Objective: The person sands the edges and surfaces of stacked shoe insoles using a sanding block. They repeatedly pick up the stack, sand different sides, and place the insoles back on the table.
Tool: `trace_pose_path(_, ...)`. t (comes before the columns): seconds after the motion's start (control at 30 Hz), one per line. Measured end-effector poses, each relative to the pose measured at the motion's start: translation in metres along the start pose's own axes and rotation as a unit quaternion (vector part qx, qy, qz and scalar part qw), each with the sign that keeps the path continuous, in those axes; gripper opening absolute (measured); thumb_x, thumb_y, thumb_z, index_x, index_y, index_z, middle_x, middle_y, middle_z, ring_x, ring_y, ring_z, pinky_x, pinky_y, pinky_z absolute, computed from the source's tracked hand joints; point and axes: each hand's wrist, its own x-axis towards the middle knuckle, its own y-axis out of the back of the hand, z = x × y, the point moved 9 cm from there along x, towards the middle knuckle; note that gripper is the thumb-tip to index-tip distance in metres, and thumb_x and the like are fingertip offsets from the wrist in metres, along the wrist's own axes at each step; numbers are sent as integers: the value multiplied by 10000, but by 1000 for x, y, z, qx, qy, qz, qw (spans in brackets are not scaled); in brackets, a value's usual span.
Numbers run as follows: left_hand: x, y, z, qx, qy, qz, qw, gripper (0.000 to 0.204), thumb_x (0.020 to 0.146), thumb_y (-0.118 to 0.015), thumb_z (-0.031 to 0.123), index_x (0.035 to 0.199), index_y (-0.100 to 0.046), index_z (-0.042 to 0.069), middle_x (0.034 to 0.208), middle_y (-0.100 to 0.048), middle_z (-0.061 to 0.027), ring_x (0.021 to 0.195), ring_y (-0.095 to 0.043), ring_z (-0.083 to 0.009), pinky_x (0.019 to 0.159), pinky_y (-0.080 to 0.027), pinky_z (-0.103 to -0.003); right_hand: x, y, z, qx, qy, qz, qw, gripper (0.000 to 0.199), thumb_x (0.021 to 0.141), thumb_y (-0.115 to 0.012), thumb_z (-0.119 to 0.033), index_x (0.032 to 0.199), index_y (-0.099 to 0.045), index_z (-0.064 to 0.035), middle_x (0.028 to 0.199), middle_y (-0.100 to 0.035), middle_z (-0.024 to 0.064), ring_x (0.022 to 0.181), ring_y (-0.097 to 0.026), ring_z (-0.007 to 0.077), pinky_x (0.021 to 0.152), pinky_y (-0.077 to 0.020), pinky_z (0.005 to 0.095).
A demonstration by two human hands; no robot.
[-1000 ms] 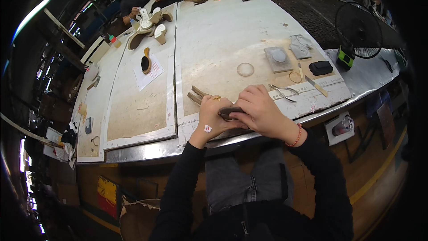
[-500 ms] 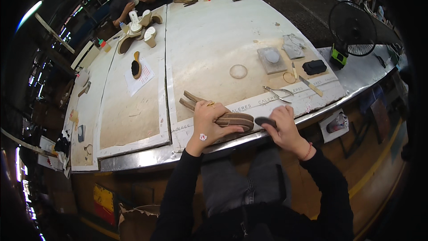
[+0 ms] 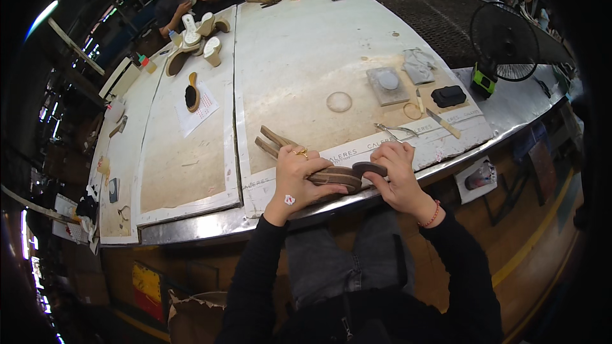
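Observation:
My left hand point(image 3: 295, 181) is closed around a pair of brown shoe soles point(image 3: 336, 179) laid together, held just above the table's near edge. Their rounded ends point right, and their narrow ends spread apart toward the upper left. My right hand point(image 3: 398, 173) pinches a dark, flat oval pad point(image 3: 368, 168) between thumb and fingers. The pad's left edge overlaps the soles' rounded end; whether it presses on them I cannot tell. Just beyond my right hand lie metal nippers point(image 3: 396, 130).
Right of my hands lie a knife point(image 3: 444, 123), a black block point(image 3: 449, 95) and a grey slab point(image 3: 387, 93). A fan point(image 3: 507, 41) stands farther right. At far left are a brush point(image 3: 192, 95), several shoes point(image 3: 212, 51) and another person point(image 3: 185, 3). The metal table edge point(image 3: 191, 233) runs before me.
My right hand has moved left and slightly up, bringing the dark pad from beside the soles' rounded end onto it. My left hand keeps its hold, and the soles have shifted slightly.

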Motion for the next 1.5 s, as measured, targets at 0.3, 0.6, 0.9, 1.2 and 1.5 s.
trace_pose_path(0.3,-4,-1,-10,-17,58,-38,997,475,530,-890,495,742,-691,119,652,-579,4,676,-546,-222,767,-338,-364,23,16,-13,-7,8,26,1000,172,819,-709,-171,896,-611,-53,1086,-571,61,1155,-497,266,973,-269,453)
trace_pose_path(0.6,-1,-5,-12,-25,78,-49,995,476,500,-919,451,711,-683,95,652,-602,-3,674,-557,-217,805,-343,-351,54,-9,-46,-83,124,-52,987,163,812,-693,-183,843,-597,-55,1136,-556,62,1246,-454,260,1021,-251,519)
trace_pose_path(0.9,-1,1,-10,-22,79,-29,996,505,486,-910,500,646,-639,106,611,-583,-12,615,-540,-234,754,-346,-349,45,1,-30,-52,70,-83,993,207,817,-706,-200,905,-614,-37,1086,-570,93,1162,-502,253,1037,-268,535)
trace_pose_path(1.2,-3,2,-13,-33,85,-18,996,465,503,-915,474,676,-681,111,635,-625,-13,644,-564,-228,755,-352,-358,37,-10,-21,23,52,-23,998,184,824,-699,-144,939,-594,-46,1063,-564,69,1115,-525,244,1004,-267,470)
trace_pose_path(1.5,1,4,-8,-28,81,-30,996,445,515,-914,464,675,-692,113,629,-623,-2,641,-569,-211,777,-340,-357,-12,8,6,2,-48,17,999,160,825,-709,-139,878,-591,-44,1117,-571,68,1163,-506,267,998,-256,454)
